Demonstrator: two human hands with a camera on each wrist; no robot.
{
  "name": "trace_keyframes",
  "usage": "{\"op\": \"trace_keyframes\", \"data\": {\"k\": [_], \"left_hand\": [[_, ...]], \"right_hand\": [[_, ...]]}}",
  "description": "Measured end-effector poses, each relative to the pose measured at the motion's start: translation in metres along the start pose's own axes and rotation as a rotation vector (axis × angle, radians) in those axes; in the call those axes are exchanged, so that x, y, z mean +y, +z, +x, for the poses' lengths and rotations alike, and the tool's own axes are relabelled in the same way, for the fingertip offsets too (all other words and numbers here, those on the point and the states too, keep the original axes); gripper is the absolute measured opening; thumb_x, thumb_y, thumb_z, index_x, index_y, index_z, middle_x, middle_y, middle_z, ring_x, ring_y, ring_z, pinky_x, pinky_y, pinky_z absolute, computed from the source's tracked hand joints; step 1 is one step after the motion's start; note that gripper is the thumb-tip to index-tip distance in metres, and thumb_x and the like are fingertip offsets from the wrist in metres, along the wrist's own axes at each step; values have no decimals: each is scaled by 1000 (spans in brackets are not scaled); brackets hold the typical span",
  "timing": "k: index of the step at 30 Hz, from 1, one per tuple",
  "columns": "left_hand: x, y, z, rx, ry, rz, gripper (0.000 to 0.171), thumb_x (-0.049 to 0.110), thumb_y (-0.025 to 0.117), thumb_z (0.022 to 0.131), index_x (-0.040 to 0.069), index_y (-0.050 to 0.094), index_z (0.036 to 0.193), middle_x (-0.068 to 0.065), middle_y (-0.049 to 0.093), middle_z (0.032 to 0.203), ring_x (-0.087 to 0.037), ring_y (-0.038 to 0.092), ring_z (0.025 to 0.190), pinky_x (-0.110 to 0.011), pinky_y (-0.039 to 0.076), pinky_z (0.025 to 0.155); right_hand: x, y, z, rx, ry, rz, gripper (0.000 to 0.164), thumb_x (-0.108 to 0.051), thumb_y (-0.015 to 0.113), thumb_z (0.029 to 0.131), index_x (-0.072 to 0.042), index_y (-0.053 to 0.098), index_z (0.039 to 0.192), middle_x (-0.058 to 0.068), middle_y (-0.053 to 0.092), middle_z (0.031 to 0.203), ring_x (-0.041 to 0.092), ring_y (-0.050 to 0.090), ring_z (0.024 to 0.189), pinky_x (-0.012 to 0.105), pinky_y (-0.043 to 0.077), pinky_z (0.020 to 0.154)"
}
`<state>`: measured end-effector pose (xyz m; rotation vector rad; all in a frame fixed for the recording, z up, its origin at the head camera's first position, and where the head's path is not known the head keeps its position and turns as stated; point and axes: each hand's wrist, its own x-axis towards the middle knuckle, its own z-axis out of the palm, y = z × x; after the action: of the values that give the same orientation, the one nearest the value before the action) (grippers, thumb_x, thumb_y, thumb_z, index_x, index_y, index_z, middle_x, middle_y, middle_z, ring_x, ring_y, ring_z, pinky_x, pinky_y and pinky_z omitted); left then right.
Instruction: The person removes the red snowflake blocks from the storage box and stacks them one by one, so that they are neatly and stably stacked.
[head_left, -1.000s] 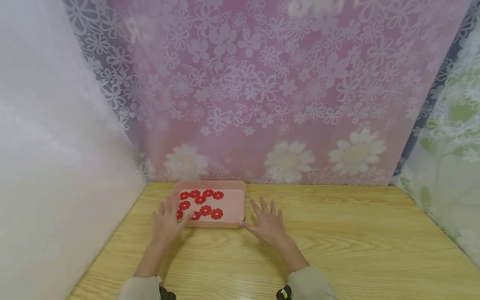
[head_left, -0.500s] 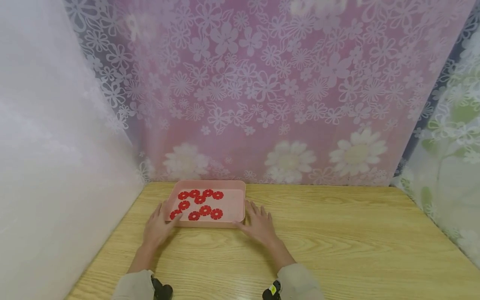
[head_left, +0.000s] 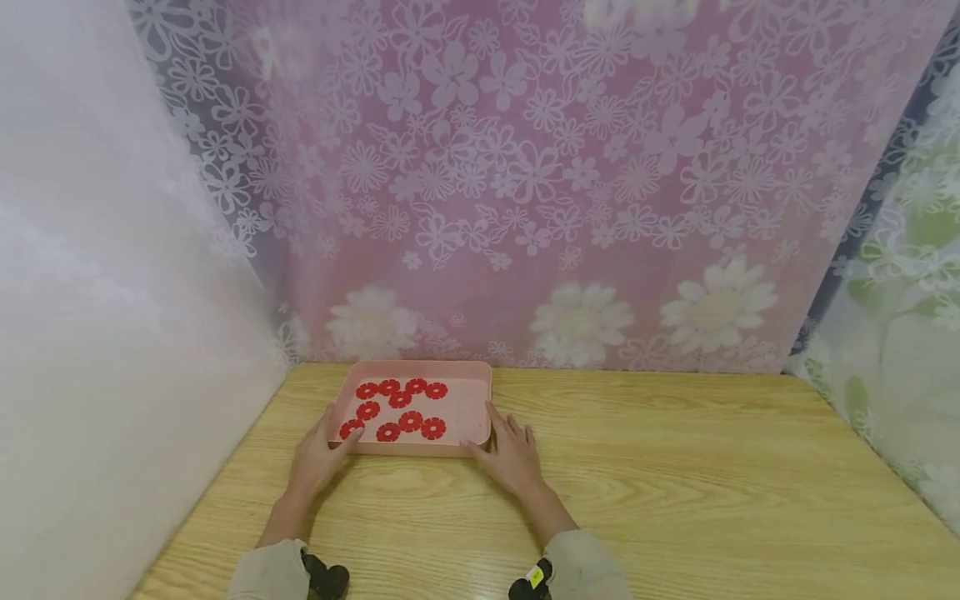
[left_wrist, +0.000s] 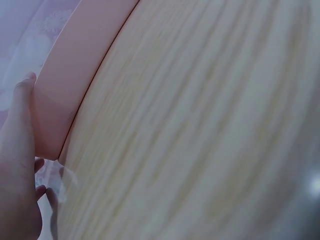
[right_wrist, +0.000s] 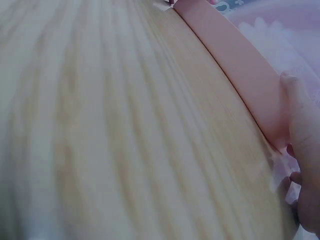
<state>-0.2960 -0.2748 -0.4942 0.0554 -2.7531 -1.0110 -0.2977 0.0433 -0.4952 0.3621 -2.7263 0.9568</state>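
Observation:
A shallow pink tray [head_left: 423, 450] rests on the wooden table toward the back left. Several red notched discs with pale centres [head_left: 410, 422] lie scattered inside it, mostly on its left side. My left hand [head_left: 310, 460] grips the tray's front left corner, thumb over the rim and fingers along the outer side. At the front right corner my right hand [head_left: 512, 458] holds it the same way. Both wrist views show the tray's outer wall [left_wrist: 75, 75] with the thumb against its upper edge. The fingertips are partly hidden behind the corners.
The wood-grain table [head_left: 675, 475] extends to the right and in front of the tray. A pink floral curtain [head_left: 525, 208] hangs right behind the tray. A white sheet [head_left: 112, 333] borders the left side and a floral one [head_left: 900, 333] the right.
Both hands have come down from spread above the tray's sides to its front corners and taken hold. The right hand has moved left. The tray has not visibly shifted.

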Motion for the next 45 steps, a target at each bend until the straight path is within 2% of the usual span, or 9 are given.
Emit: {"op": "trace_keyframes", "data": {"k": [7,16,33,39,45], "left_hand": [[-2,4,0,31,0,-19,90,59,49,86,6,12,147,-24,24,144,-42,23,129,-58,20,101],[1,9,-6,90,49,-39,85,51,55,87,0,19,145,-25,27,142,-42,26,128,-57,24,100],[8,16,-21,90,54,-58,84,49,56,87,-1,21,144,-25,26,143,-41,23,129,-54,22,102],[14,18,-28,113,57,-63,83,47,57,87,-2,22,144,-25,28,142,-41,26,128,-55,24,101],[20,20,-35,109,40,-87,82,44,59,87,-2,22,144,-24,28,142,-40,25,129,-55,25,101]], "right_hand": [[1,0,-1,15,-8,-13,80,-60,54,82,-13,32,144,15,44,135,38,34,125,56,13,104],[5,-1,-5,9,-27,8,82,-62,51,83,-13,30,145,13,43,136,36,35,126,54,12,105],[9,-9,-22,9,-30,24,79,-55,55,85,-12,28,145,13,45,134,33,36,126,52,13,106],[10,-13,-29,13,-27,37,80,-57,53,84,-10,29,145,13,44,135,32,34,127,50,13,106],[14,-18,-35,10,-34,38,80,-55,55,85,-9,28,145,14,43,136,32,34,127,49,14,106]]}}
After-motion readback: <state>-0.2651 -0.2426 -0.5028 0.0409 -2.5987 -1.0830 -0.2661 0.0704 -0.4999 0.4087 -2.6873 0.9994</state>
